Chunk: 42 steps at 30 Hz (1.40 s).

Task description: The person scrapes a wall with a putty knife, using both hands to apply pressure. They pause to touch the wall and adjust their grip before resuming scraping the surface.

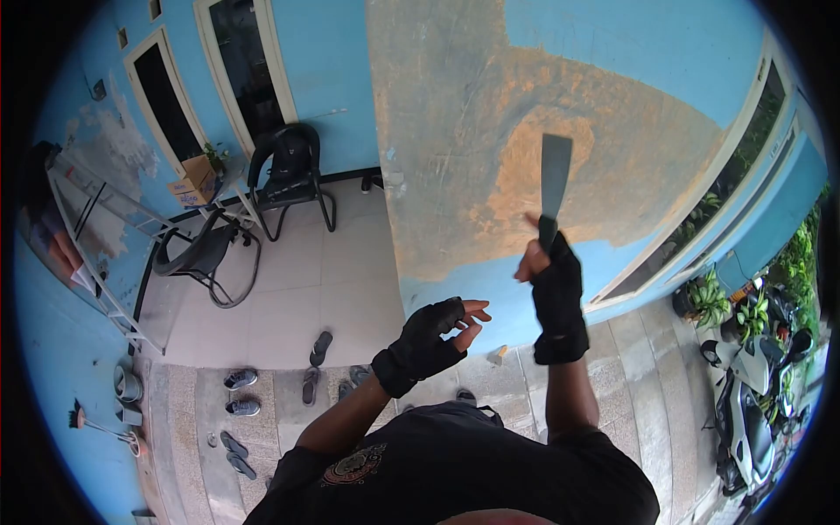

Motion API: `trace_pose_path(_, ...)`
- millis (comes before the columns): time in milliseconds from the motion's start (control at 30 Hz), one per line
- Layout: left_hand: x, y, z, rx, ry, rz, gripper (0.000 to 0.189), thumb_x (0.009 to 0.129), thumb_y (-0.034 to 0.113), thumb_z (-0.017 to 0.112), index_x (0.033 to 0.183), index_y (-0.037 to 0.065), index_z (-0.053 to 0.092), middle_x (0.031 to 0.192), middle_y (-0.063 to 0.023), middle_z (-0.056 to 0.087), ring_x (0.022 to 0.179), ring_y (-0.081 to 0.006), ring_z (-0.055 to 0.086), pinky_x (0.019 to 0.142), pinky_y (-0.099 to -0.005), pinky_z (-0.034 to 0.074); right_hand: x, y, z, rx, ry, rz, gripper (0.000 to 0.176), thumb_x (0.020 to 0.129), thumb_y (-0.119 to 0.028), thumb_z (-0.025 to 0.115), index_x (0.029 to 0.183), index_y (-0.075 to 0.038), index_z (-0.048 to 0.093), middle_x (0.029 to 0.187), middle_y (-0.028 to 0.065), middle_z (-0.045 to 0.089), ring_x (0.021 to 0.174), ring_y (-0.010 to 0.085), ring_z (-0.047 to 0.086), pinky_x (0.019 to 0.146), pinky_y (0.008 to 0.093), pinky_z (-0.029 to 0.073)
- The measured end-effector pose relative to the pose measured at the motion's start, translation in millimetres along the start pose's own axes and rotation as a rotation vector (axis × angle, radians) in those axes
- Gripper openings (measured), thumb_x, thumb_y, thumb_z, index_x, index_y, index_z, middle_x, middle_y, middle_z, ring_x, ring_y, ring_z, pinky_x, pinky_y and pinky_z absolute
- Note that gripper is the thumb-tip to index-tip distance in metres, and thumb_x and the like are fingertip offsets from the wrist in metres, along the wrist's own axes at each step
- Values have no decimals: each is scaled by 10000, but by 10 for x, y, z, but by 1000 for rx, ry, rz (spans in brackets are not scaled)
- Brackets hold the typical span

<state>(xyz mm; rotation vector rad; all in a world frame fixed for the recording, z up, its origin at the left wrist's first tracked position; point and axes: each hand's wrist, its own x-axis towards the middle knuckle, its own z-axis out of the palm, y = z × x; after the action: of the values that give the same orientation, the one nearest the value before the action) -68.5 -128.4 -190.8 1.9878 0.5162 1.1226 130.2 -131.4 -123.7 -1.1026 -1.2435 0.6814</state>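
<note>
My right hand (553, 276), in a black fingerless glove, is wrapped round the dark handle of a putty knife (556, 175). Its grey blade points upward, widening toward a flat end, and overlaps a tan patch on the wall (464, 149). Around that patch the wall is bare grey and brown, with blue paint above and below. My left hand (435, 337), gloved the same way, hovers in front of the wall's lower left part. Its fingers are loosely bent and apart, with nothing between them.
Black chairs (293, 171) and a cardboard box (194, 181) on a small table stand on the tiled porch at left. Near a ladder (96, 227) is another person (57, 236). Shoes and sandals (241, 407) lie on the paving. Potted plants (704, 297) and a motorcycle (748, 420) stand at right.
</note>
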Motion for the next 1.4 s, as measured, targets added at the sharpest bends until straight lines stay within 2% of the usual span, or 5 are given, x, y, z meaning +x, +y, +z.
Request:
trace_pose_path(200,-111,81,-23,-6,-101,22,312,885,-17,625,1195,16,626,1056,-135,724,873,-194,715,800,-304,569,577,-579,-139,-554,129,-482,421,984,-84,525,1404,-65,538,1262,133,670,916,144,666,862,269,508)
trace_pose_path(533,-162,3,-126,-96,-84,15,285,877,-31,630,1158,12,644,1018,-120,733,869,-199,718,787,-301,567,591,-785,-253,-1140,251,-540,433,901,-152,626,1334,-165,615,859,115,676,775,300,676,712,385,544)
trace_pose_path(1100,1959,904,-91,802,-163,1072,291,701,267,707,967,162,654,941,-27,618,867,-220,637,728,-373,548,1071,-489,-867,463,-345,62,294,913,6,581,1198,-33,522,869,69,693,750,108,659,613,205,485)
trace_pose_path(1233,2791,1046,31,795,-68,1177,183,697,265,708,833,174,627,798,-23,575,768,-215,625,677,-355,536,1152,-189,-748,-634,64,-974,203,921,-46,594,1123,-43,577,930,73,641,732,114,614,610,226,468)
trace_pose_path(1400,3171,982,2,1025,-193,875,251,847,410,608,811,163,642,608,-55,628,550,-274,644,486,-401,480,1169,-396,-808,607,-452,135,133,903,-75,616,1014,-46,547,832,41,532,560,125,496,459,246,395)
